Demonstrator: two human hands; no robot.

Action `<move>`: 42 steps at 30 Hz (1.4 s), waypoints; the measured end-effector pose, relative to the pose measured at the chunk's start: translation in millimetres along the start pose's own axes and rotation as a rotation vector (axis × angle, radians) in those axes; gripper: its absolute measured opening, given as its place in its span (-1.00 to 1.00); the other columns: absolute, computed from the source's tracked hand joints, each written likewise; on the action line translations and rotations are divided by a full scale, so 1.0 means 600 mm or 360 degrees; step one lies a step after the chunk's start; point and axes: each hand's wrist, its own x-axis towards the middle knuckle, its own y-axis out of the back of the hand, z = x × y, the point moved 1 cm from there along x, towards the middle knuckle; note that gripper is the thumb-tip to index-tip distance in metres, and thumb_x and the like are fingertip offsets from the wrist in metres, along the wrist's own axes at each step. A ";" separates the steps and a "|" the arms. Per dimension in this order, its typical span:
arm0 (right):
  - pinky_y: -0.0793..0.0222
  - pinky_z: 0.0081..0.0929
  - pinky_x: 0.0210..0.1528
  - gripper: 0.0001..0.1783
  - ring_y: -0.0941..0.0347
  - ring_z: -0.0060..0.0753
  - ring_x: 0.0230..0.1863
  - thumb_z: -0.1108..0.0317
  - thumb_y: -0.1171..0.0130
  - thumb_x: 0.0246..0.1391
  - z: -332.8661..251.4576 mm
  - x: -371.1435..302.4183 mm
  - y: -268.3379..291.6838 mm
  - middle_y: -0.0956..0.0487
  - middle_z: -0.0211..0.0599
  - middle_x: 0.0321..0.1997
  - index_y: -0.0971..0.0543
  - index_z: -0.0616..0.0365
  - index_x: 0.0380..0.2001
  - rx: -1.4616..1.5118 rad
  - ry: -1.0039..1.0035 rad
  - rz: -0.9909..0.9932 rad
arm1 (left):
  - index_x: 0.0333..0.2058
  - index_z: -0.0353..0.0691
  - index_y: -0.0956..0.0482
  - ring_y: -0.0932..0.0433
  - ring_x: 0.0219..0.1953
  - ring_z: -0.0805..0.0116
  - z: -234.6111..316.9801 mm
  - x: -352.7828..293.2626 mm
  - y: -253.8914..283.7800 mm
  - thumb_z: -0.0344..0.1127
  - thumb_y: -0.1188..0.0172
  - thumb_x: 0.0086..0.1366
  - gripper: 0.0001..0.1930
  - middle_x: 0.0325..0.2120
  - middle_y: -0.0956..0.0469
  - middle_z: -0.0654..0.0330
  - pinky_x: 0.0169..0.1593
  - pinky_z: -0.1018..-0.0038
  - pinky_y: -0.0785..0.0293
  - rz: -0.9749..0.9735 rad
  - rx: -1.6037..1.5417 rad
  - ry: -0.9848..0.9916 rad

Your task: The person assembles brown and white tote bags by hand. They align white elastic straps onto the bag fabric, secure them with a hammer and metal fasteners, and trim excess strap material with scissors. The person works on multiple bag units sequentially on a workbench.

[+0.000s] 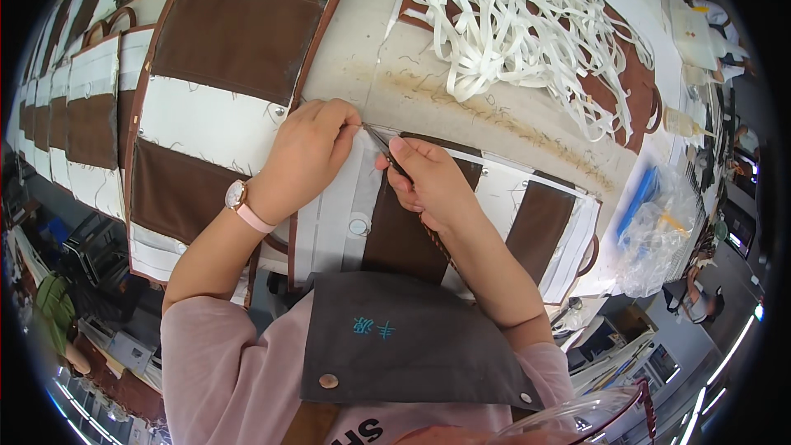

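Note:
My right hand is closed around a pair of dark, pointed thread snips, their tips angled up and left. A patterned cord trails from this hand down along my forearm. Just left of the tips, my left hand is closed, thumb and fingers pinched at the top edge of a brown and white striped fabric panel. What lies between those fingers, a thread or the edge itself, is too small to tell. The panel lies flat before me, with white bands, snap buttons and a brown handle loop at its right.
Larger striped panels lie to the left, with more stacked panels beyond. A tangled heap of white tape covers brown fabric at the back right. Thread scraps litter the table. A clear plastic bag sits at the right.

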 end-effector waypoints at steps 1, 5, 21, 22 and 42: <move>0.19 -0.64 -0.74 -0.59 0.08 -0.77 -0.75 0.10 0.04 0.42 0.001 0.000 0.000 -0.29 -0.55 -0.66 -0.49 0.25 -0.33 0.0013 0.0003 0.0003 | -0.27 -0.28 -0.49 -0.55 -0.29 0.03 0.000 0.000 0.000 -0.55 -0.18 0.20 -0.88 -0.38 -0.57 0.07 -0.20 0.23 -0.47 0.0003 0.0004 -0.0006; 0.18 -0.64 -0.74 -0.60 0.08 -0.77 -0.75 0.10 0.04 0.42 0.002 0.000 -0.003 -0.29 -0.56 -0.66 -0.48 0.26 -0.33 0.0071 0.0034 -0.0009 | -0.27 -0.28 -0.49 -0.54 -0.29 0.03 -0.001 0.001 -0.002 -0.56 -0.17 0.20 -0.87 -0.38 -0.56 0.07 -0.20 0.24 -0.46 0.0011 0.0016 -0.0042; -0.08 -0.54 -0.66 -0.57 -0.14 -0.69 -0.67 0.08 0.07 0.42 -0.013 -0.022 -0.005 -0.30 -0.52 -0.67 -0.48 0.23 -0.37 -0.0493 0.0338 0.0169 | -0.30 -0.30 -0.52 -0.55 -0.26 0.06 0.004 0.002 0.013 -0.55 -0.27 0.17 -0.86 -0.37 -0.57 0.08 -0.15 0.29 -0.47 -0.0099 -0.0185 0.0083; -0.18 -0.46 -0.63 -0.62 -0.24 -0.55 -0.67 0.11 -0.03 0.36 -0.011 -0.026 -0.002 -0.35 -0.44 -0.66 -0.47 0.23 -0.36 -0.0868 0.0562 0.0257 | -0.32 -0.30 -0.53 -0.55 -0.26 0.08 0.004 0.004 0.014 -0.56 -0.27 0.15 -0.87 -0.38 -0.57 0.10 -0.16 0.31 -0.48 -0.0106 -0.0159 0.0039; -0.34 -0.25 -0.52 -0.76 -0.45 -0.12 -0.61 0.27 -0.16 0.26 0.002 -0.072 -0.024 -0.49 -0.04 -0.61 -0.43 0.24 -0.28 -0.1503 0.0891 0.0283 | -0.50 -0.10 -0.51 -0.46 -0.43 0.41 0.035 -0.020 0.017 -0.47 -0.34 -0.07 -0.82 -0.42 -0.47 0.35 -0.43 0.49 -0.40 0.0381 0.0651 -0.1036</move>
